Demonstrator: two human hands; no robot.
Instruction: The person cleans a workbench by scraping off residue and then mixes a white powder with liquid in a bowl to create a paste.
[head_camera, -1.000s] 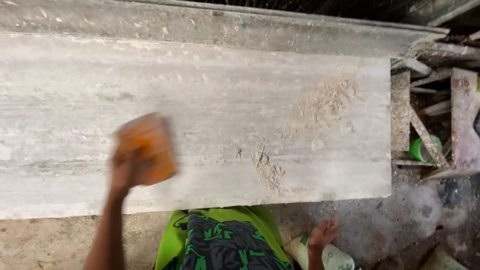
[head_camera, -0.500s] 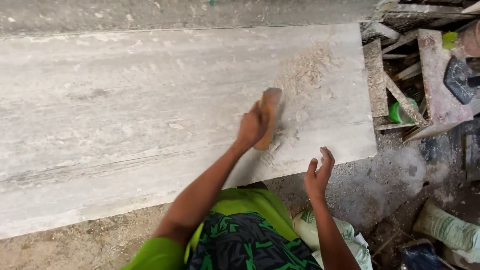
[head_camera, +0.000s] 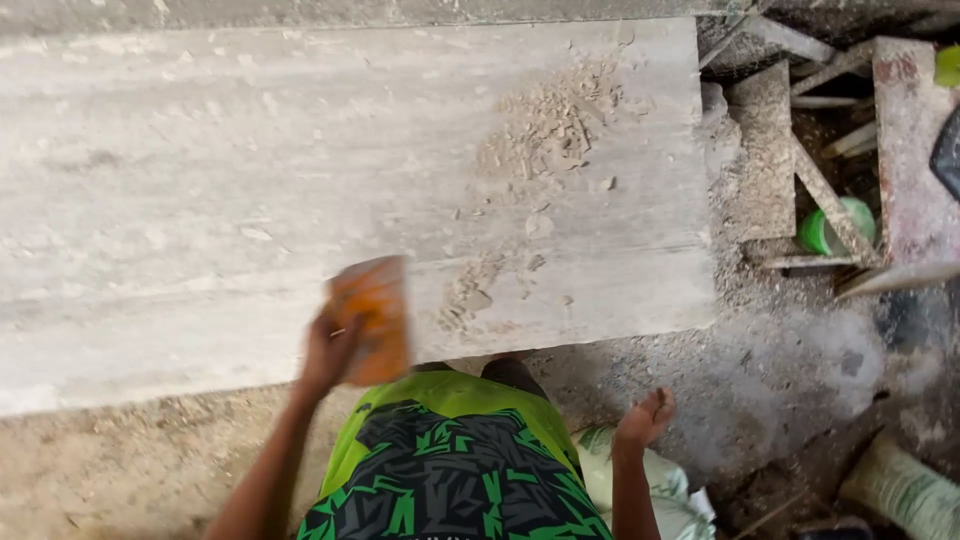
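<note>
A: what's the left hand (head_camera: 328, 350) doing?
B: fingers wrapped round a blurry orange block (head_camera: 372, 318), over the near edge of the pale stone slab (head_camera: 200, 180).
A: and the right hand (head_camera: 645, 418)?
B: fingers open, empty, low beside a white sack (head_camera: 655, 490). Rubble crumbs (head_camera: 550, 120) sit far right.
</note>
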